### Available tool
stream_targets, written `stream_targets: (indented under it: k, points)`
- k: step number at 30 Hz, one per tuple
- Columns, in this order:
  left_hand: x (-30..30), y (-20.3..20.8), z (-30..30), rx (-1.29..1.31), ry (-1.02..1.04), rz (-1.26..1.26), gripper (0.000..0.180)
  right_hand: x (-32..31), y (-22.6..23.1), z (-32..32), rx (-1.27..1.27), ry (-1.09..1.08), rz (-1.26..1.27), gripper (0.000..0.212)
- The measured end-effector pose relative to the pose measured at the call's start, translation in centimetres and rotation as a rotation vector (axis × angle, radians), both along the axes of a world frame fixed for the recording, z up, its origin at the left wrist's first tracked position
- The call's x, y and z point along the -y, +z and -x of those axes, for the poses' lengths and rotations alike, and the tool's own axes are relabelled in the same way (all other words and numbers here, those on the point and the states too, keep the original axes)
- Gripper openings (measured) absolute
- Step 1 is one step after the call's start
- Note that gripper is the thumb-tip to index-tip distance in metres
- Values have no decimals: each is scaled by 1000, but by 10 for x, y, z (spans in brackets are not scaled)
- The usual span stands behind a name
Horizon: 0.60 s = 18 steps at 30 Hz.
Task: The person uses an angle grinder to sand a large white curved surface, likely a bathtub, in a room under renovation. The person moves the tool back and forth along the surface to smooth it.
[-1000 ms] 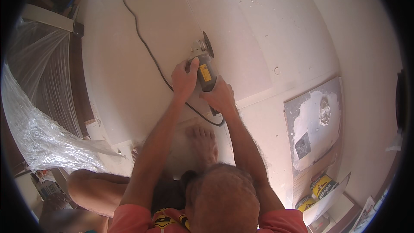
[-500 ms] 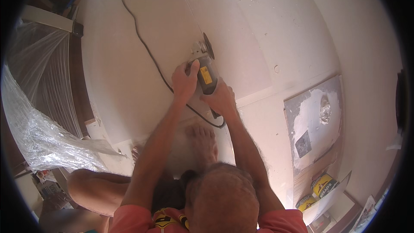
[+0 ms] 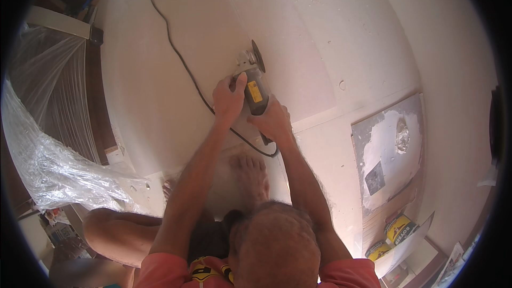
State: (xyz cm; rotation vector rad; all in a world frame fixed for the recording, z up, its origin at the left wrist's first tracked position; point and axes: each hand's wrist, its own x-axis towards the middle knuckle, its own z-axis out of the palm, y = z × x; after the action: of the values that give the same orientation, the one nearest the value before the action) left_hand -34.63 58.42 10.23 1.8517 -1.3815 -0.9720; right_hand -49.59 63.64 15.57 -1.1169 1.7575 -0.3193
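Note:
An angle grinder (image 3: 257,108) with a dark body and a yellow label lies in both my hands. Its thin cutting disc (image 3: 258,56) stands on edge against a large pale board (image 3: 298,69). My left hand (image 3: 229,101) is closed about the grinder's front part, near the metal gear head, thumb on top. Farther back, my right hand (image 3: 275,120) wraps round the rear of the body. A faint straight line runs away from the disc across the board, hazed by dust. From the grinder's back end a black power cord (image 3: 181,58) curves left and away over the board.
My bare foot (image 3: 250,176) rests just below the grinder. Crumpled clear plastic sheeting (image 3: 64,165) hangs at the left. On the right lies a smeared grey panel (image 3: 392,133), with yellow and dark cans (image 3: 399,228) nearer to me.
White dust beyond the disc has spread, and the line in the board looks fainter. My hands and the grinder hold almost the same place.

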Motion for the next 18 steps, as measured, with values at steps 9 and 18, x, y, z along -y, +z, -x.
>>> stream_targets:
  k: [9, 18]
  points:
    - [-10, -3, -1, 10, 3, 20, 68, -10, -1, 0, -37, 10, 36, 64]
    - [-15, -10, -3, 1, 13, 50, 66, -14, -1, -1, -28, 12, 30, 64]
